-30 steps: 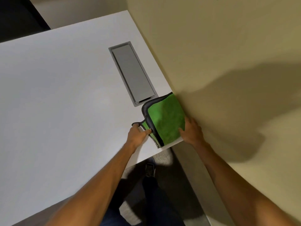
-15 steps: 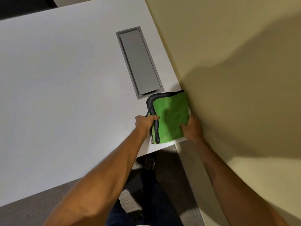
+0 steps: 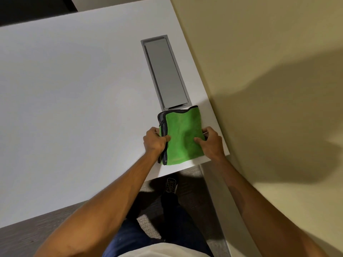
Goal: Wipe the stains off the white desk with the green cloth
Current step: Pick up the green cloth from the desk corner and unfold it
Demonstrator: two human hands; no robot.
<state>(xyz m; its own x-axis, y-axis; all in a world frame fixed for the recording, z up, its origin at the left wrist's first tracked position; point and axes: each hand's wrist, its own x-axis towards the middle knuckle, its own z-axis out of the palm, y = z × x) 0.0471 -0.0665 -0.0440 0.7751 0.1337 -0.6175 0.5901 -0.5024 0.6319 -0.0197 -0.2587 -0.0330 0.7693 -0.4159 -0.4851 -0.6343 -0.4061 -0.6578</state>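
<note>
A folded green cloth with dark grey edging lies on the white desk near its front right corner, just in front of the grey hatch. My left hand pinches the cloth's left, dark-edged side, thumb on top. My right hand grips its right side, thumb pressing on the green surface. No stains show on the desk.
A grey rectangular cable hatch is set flush in the desk behind the cloth. A beige wall runs along the desk's right edge. Below the front edge are carpet, my legs and a shoe.
Both hands have closed in on the cloth's two sides. The cloth has shifted slightly left, away from the wall, and lies squarer.
</note>
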